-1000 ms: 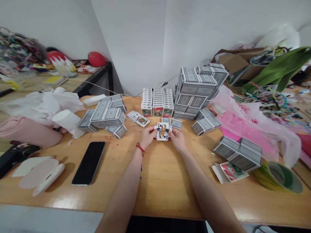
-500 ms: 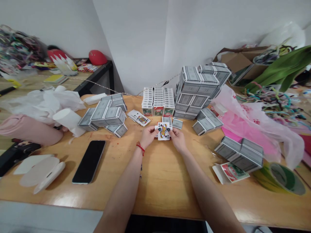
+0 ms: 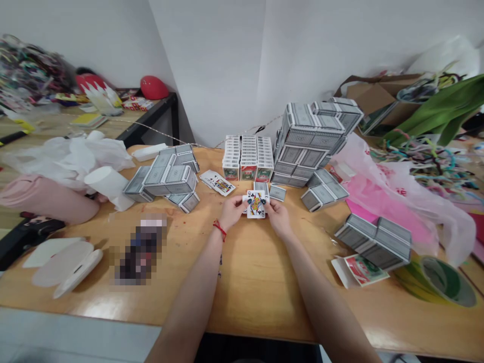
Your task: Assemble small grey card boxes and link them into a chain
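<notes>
Viewpoint shifted slightly — left hand [image 3: 231, 213] and right hand [image 3: 279, 218] still pinching playing cards [image 3: 257, 207] together; queen [image 3: 256, 212] foremost, card behind [image 3: 267, 197] probably king.

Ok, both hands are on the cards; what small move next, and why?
I'd probably square up the held cards between the left hand and right hand: another card sticks out past the front queen's right edge, so they aren't aligned.

front card [image 3: 257, 207] Q, rear card [image 3: 267, 195] K
</notes>
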Available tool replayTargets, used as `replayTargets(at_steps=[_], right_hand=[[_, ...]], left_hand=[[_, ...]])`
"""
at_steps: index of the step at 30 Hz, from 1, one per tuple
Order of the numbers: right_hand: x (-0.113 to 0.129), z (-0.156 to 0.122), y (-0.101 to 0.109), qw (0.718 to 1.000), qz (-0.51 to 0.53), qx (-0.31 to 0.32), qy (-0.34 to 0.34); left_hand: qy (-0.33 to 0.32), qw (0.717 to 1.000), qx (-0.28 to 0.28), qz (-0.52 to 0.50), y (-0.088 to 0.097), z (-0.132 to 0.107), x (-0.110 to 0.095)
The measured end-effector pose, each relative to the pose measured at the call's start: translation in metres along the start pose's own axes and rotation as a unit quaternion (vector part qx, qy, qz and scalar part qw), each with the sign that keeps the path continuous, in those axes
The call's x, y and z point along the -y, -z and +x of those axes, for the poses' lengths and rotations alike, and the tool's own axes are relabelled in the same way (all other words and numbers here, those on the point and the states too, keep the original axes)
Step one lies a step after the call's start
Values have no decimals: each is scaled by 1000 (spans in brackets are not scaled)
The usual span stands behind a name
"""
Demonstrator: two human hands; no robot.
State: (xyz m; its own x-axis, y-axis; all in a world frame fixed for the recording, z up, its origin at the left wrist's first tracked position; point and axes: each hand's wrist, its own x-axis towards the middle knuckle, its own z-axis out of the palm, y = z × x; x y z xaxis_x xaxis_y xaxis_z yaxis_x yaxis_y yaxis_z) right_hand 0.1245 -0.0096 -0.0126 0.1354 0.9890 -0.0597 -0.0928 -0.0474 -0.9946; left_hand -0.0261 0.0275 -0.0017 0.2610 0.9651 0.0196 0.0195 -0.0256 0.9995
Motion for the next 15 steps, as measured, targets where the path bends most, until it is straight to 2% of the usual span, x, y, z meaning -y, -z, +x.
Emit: replayTargets(at_steps=[15], right_hand=[[-5, 2, 1, 1000, 12, -5, -3]], left_hand=[[10, 1000, 12, -13, -1, -1, -3]])
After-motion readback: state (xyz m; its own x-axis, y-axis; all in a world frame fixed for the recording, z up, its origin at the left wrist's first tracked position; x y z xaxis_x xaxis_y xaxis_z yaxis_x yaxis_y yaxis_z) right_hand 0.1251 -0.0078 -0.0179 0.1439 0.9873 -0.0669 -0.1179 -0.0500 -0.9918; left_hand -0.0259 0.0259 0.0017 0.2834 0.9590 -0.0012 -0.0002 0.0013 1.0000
